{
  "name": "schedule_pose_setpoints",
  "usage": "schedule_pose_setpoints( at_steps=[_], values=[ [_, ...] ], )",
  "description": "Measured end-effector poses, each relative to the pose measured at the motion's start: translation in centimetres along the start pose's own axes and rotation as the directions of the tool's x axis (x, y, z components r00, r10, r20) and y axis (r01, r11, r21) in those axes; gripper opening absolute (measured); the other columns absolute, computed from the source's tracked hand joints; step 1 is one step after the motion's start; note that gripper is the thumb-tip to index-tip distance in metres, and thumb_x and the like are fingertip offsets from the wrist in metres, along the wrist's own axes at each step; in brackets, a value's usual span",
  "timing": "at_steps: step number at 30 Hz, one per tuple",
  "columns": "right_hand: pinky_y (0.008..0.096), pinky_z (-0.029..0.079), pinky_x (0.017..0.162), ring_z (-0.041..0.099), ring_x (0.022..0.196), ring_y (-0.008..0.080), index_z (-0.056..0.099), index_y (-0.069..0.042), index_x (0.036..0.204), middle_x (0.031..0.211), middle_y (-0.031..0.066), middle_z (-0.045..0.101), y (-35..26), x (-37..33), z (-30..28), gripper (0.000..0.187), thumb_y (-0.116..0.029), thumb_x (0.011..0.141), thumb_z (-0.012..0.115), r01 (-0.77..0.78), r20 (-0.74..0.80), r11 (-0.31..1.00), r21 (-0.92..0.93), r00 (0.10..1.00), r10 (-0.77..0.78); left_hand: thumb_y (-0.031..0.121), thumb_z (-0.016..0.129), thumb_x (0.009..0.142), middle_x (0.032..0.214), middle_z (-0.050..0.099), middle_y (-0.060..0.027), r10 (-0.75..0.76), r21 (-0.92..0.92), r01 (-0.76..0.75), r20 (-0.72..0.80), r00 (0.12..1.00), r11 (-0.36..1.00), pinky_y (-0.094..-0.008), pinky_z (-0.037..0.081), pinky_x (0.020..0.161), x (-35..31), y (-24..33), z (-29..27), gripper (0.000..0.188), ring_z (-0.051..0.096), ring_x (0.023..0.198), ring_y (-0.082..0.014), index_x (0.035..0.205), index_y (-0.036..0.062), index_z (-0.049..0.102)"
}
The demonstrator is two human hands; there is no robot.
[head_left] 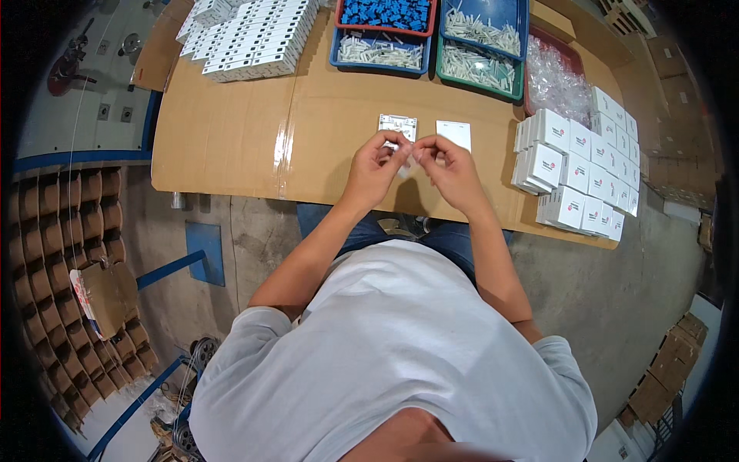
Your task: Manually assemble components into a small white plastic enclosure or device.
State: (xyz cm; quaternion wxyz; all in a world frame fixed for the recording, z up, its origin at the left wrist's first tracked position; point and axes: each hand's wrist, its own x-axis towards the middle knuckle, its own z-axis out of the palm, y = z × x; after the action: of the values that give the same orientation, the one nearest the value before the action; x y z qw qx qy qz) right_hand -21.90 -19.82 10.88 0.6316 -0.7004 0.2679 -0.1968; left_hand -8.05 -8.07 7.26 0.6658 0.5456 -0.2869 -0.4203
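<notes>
My left hand [374, 168] and my right hand [451, 169] meet over the near part of the cardboard-covered table, fingertips pinched together. Between them is something small, mostly hidden by the fingers. A pale, see-through bit [404, 169] shows just under the left fingertips; its kind is too small to tell. Right behind my left hand lies a white plastic housing [398, 121] with its inner parts showing, partly covered by the fingers. A flat white plate [454, 134] rests beyond my right hand, partly overlapped by it.
Trays of blue parts [385, 14] and white pin-like pieces [380, 52] stand at the back. A red bin of clear plastic bags [553, 73] is to their right. White boxes [573, 165] are stacked at the right edge, and rows of white units [254, 38] at the back left.
</notes>
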Motion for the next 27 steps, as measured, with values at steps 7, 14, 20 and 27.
schedule_pose_setpoints(
  at_steps=[7, 14, 20, 27],
  values=[
    [0.0227, 0.042, 0.058, 0.053, 0.066, 0.0058, 0.066, -0.002, 0.106, 0.079, 0.0000, 0.061, 4.7, -4.9, 0.0, 0.011, -0.003, 0.099, 0.057, -0.457, 0.323, 0.888, 0.048, 0.848, 0.419, 0.042, 0.045, 0.109, 0.118, 0.068, -0.0078, -0.676, -0.092, 0.722, 0.286, 0.679, 0.685, -0.0292, 0.054, 0.082, -3.8, -2.2, -3.1, 0.046, 0.067, 0.096, -0.0163, 0.132, 0.0043, 0.056],
    [0.0203, 0.044, 0.062, 0.059, 0.073, 0.0040, 0.065, 0.000, 0.105, 0.083, -0.0012, 0.064, 6.7, -5.5, 1.6, 0.013, 0.002, 0.098, 0.055, -0.402, 0.168, 0.905, 0.139, 0.910, 0.379, 0.044, 0.050, 0.107, 0.105, 0.071, -0.0039, -0.726, -0.001, 0.780, 0.366, 0.583, 0.626, -0.0258, 0.053, 0.078, -5.4, -3.9, -3.7, 0.045, 0.066, 0.085, -0.0117, 0.128, 0.0051, 0.062],
    [0.0211, 0.043, 0.058, 0.055, 0.068, 0.0032, 0.069, 0.000, 0.106, 0.076, -0.0020, 0.062, 6.6, -5.0, 0.8, 0.012, -0.002, 0.095, 0.064, -0.322, 0.103, 0.947, 0.009, 0.942, 0.319, 0.006, 0.069, 0.094, 0.098, 0.068, -0.0032, -0.514, -0.055, 0.525, 0.143, 0.846, 0.849, -0.0247, 0.053, 0.076, -4.0, -3.0, -2.4, 0.033, 0.064, 0.085, -0.0088, 0.125, -0.0006, 0.063],
    [0.0276, 0.041, 0.054, 0.053, 0.060, 0.0109, 0.071, -0.003, 0.103, 0.074, 0.0048, 0.060, 8.4, -1.1, 1.5, 0.012, -0.007, 0.091, 0.071, -0.013, -0.027, 0.973, -0.229, 1.000, 0.006, -0.003, 0.074, 0.086, 0.096, 0.069, -0.0049, -0.275, 0.092, 0.267, 0.085, 0.958, 0.959, -0.0253, 0.055, 0.074, -0.1, -6.6, -4.3, 0.036, 0.067, 0.083, -0.0107, 0.121, 0.0001, 0.065]
  ],
)
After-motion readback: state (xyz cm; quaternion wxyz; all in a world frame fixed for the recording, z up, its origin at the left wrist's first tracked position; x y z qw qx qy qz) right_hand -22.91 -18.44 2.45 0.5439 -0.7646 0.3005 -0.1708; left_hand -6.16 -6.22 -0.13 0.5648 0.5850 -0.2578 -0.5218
